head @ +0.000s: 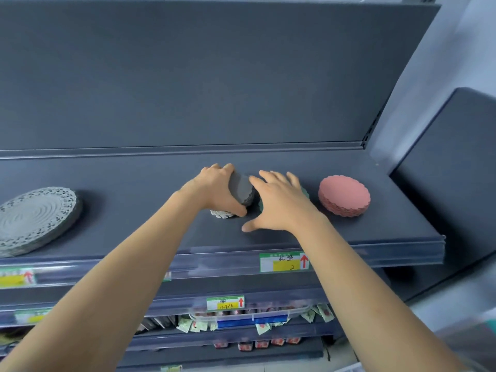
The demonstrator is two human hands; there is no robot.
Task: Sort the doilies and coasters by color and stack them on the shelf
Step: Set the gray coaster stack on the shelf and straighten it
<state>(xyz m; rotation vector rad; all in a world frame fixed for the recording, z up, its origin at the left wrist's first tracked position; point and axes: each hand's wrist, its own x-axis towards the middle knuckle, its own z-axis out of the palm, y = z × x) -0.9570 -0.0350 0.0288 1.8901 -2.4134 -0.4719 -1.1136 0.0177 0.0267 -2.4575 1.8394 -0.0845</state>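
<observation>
On the dark grey metal shelf (pixel 134 232), the left hand (pixel 214 189) clamps its grip round a tilted stack of grey scalloped coasters (pixel 241 189), over small white lace doilies (pixel 221 214). The right hand (pixel 281 202), fingers spread apart, covers most of a green coaster stack (pixel 305 193). A large white lace doily stack (pixel 35 218) lies well left, cut off by the frame edge, and pink scalloped coasters (pixel 345 196) near right.

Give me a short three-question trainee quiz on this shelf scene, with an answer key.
1. Which hand grips the grey coasters? A. left B. right
2. True or false: the pink coaster stack lies at the left end of the shelf.
3. Fill in: the large white stack at far left is made of lace ____.
Key: 1. A, the left hand. 2. False, it lies right of the right hand. 3. doilies.
</observation>
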